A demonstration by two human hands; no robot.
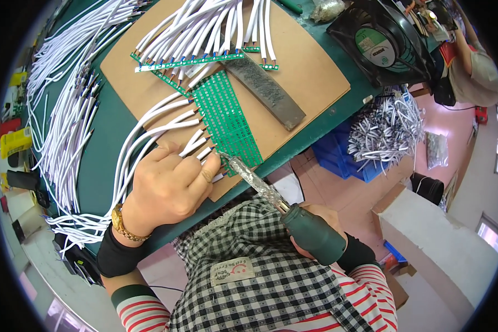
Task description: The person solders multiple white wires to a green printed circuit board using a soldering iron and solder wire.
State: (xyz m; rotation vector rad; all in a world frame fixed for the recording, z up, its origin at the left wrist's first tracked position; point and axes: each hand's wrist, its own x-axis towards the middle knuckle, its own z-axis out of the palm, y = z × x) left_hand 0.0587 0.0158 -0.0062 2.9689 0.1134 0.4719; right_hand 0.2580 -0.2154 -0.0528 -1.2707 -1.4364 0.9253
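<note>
My right hand (pixel 329 216) is closed round the green handle of a soldering iron (pixel 315 235). The iron's crusted metal barrel points up and left, its tip at the lower left edge of a green circuit board panel (pixel 227 119). Pinched at that same edge, my left hand (pixel 171 180) has a white cable (pixel 205 153) between its fingers, the stripped end against the board beside the tip. More white cables (pixel 171 123) stand out from the panel's left edge. Whether those are all joined cannot be made out. Under the panel lies brown cardboard (pixel 321 83).
Strips with cables (pixel 191 61) lie at the far side, near a dark flat metal bar (pixel 268 91). Loose white cables (pixel 72 138) cover the green table's left. A black fan (pixel 379 44) stands far right; below it, a blue bin (pixel 337 155) holds a cable heap (pixel 384 130).
</note>
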